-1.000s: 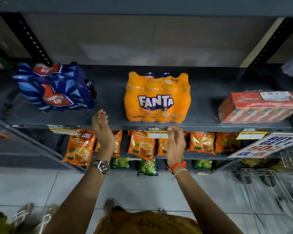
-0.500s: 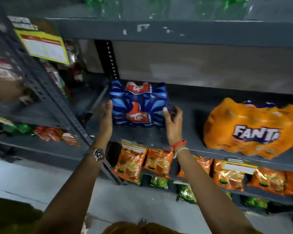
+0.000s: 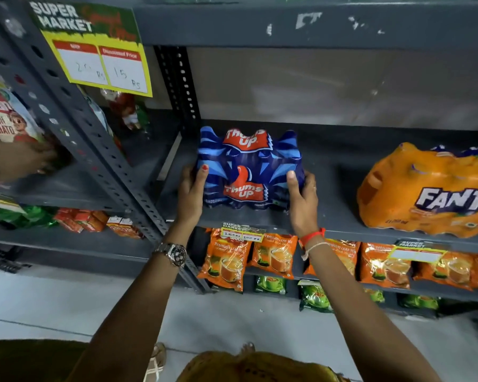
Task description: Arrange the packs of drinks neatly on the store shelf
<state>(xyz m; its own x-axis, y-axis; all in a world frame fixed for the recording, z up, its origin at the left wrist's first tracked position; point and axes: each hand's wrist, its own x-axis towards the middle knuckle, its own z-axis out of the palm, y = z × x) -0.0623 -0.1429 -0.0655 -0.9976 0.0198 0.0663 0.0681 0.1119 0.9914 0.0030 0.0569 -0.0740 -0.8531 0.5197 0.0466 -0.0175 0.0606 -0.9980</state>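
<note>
Holding the blue Thums Up pack (image 3: 249,169) on the shelf (image 3: 337,216) with left hand (image 3: 191,191) and right hand (image 3: 301,199), fingers (image 3: 291,179) wrapped around its sides, probably ready to push it straight beside the Fanta pack (image 3: 428,191).

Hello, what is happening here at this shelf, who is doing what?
A person is tidying drink packs on a grey store shelf. The left hand and the right hand hold the blue Thums Up pack from both sides, thumbs on its front. The pack sits on the shelf near the left upright. An orange Fanta pack rests farther right on the same shelf, apart from it. Tea packets hang on the shelf below.
</note>
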